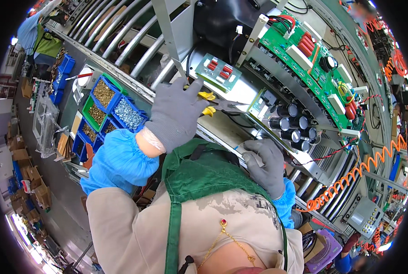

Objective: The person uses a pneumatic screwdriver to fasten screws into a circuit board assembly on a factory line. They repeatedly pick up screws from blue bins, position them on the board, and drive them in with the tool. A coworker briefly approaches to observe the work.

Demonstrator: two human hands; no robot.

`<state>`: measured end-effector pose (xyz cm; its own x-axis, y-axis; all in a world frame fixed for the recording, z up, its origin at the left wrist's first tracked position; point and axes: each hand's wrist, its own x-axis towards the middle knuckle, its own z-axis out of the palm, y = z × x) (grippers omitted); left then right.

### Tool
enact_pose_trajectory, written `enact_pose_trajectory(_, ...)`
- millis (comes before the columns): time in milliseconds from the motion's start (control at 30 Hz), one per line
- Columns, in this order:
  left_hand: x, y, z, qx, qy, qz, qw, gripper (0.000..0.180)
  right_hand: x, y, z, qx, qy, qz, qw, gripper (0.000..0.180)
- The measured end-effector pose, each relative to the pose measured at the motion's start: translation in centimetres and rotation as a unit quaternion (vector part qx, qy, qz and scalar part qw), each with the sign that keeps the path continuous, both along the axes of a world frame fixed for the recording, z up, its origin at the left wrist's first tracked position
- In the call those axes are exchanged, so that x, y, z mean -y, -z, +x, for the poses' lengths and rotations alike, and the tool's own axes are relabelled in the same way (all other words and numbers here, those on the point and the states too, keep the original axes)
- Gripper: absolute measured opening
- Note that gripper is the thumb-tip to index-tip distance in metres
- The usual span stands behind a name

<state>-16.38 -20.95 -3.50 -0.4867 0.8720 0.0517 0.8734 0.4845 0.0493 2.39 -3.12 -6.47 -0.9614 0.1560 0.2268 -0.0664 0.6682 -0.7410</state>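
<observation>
On my feed, the left hand [176,113] wraps gloved fingers around the pliers [221,105] beside the capacitor board [259,107]; the right hand [266,165] has curled fingers, contents unclear. I judge the pliers stiff, fairly weighty, best held by their yellow grips [207,96].

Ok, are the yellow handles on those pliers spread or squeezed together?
Spread: by the left hand, a clear gap shows between the pliers' yellow handles.
</observation>
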Motion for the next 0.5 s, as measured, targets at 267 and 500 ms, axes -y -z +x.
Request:
enact_pose_trajectory(267,-0.7,0.1,1.8,0.003,-0.005,-0.043,0.999,0.023,-0.2,-0.2,-1.2,0.029,-0.064,-0.019,0.997,0.023)
enact_pose_trajectory(500,-0.5,-1.9,3.5,0.068,0.001,-0.112,0.991,0.022,-0.3,1.7,-1.7,0.083,-0.103,-0.131,0.983,0.028)
